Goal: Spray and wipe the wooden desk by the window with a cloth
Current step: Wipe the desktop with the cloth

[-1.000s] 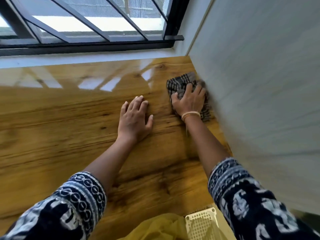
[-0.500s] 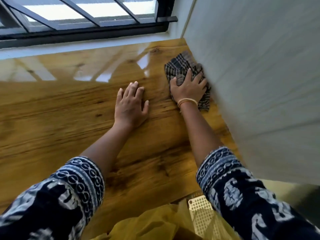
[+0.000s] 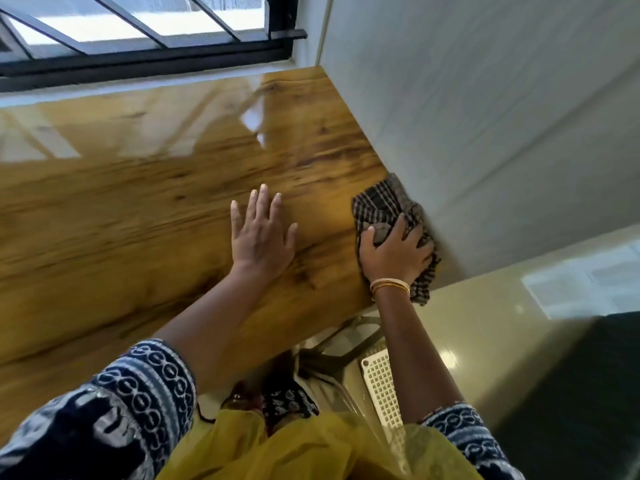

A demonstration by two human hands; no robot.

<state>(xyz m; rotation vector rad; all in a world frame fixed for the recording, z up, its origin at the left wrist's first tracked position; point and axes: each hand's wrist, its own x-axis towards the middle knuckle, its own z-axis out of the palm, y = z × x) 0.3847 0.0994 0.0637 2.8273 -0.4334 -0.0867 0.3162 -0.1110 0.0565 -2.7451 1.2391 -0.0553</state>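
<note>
The glossy wooden desk [image 3: 138, 209] runs from the window sill to its near edge and meets a pale wall on the right. A dark checked cloth [image 3: 382, 202] lies at the desk's right side against that wall, close to the near corner, one end hanging over the edge. My right hand [image 3: 394, 254] presses on the cloth with its fingers curled into the fabric. My left hand [image 3: 261, 233] rests flat on the bare wood to the left of the cloth, fingers spread. No spray bottle is in view.
The barred window [image 3: 145, 32] runs along the far edge. The pale wall [image 3: 485, 116] closes the right side. Below the near edge are a white perforated plastic piece [image 3: 381, 386], a tiled floor [image 3: 502, 320] and a dark block [image 3: 581, 393] at lower right.
My right hand has dragged the cloth along the wall from the far corner toward the desk's near edge. My left hand stays flat on the wood.
</note>
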